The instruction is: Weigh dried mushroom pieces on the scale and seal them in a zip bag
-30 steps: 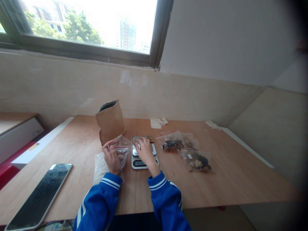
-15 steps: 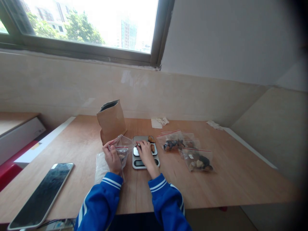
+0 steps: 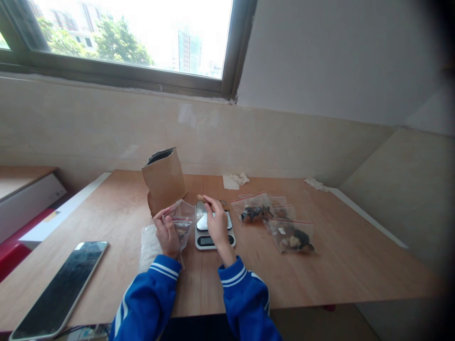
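My left hand (image 3: 168,235) is closed on a clear zip bag (image 3: 185,213), whose mouth gapes toward the scale; a few small pieces show inside it. Over the small kitchen scale (image 3: 205,242), my right hand (image 3: 217,222) pinches a brown dried piece (image 3: 201,198) between thumb and fingertips. What exactly this piece is, I cannot make out. Another brown dried piece (image 3: 225,205) lies at the far right of the scale's plate, partly behind my right hand. The scale's display looks dark, with no number I can read.
Behind my left hand stands an open brown paper bag (image 3: 165,180). A stack of clear bags (image 3: 148,248) lies beside my left wrist. To the right are several filled zip bags (image 3: 293,237). A large phone (image 3: 62,289) lies at left. Crumpled tissue (image 3: 240,179) sits near the wall.
My right hand has lifted from the scale's plate, turned more upright, and now holds up a brown dried piece. My left hand and the zip bag have barely moved.
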`<action>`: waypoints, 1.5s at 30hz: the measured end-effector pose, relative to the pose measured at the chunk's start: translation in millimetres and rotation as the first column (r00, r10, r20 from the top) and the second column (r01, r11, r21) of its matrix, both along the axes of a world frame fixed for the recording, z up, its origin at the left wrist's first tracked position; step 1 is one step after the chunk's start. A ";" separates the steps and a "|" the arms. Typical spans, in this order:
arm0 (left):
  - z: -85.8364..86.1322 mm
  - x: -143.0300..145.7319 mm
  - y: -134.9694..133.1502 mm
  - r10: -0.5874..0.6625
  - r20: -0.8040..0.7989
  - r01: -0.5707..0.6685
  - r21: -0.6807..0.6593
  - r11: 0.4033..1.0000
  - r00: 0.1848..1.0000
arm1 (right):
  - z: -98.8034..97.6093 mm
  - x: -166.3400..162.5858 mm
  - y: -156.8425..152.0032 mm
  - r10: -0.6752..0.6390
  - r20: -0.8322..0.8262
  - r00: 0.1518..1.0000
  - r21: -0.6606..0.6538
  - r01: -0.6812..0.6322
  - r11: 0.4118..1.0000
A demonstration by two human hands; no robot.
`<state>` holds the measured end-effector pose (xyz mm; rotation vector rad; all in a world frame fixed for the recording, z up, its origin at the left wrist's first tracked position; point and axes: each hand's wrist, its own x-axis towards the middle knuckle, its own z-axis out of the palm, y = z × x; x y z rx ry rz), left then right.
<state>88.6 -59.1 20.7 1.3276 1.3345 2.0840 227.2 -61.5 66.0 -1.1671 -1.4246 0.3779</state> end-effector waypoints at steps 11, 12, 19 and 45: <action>-1.6 0.4 -0.6 -0.013 -0.020 0.013 0.011 1.000 1.000 | 35.8 -11.6 -12.0 0.337 -0.003 0.942 -0.055 -0.336 0.940; -1.0 0.5 -0.7 -0.008 -0.022 0.008 0.011 1.000 1.000 | 37.5 -12.7 -11.7 0.347 0.009 0.938 -0.047 -0.347 0.937; 2.0 1.0 -1.1 -0.005 0.017 0.005 0.011 1.000 1.000 | 42.8 -11.0 -18.1 0.432 0.164 0.887 -0.082 -0.424 0.902; 5.7 1.7 -2.0 -0.013 0.053 0.014 -0.027 1.000 0.998 | -49.7 66.0 28.5 -0.182 0.508 0.842 -0.131 0.284 0.950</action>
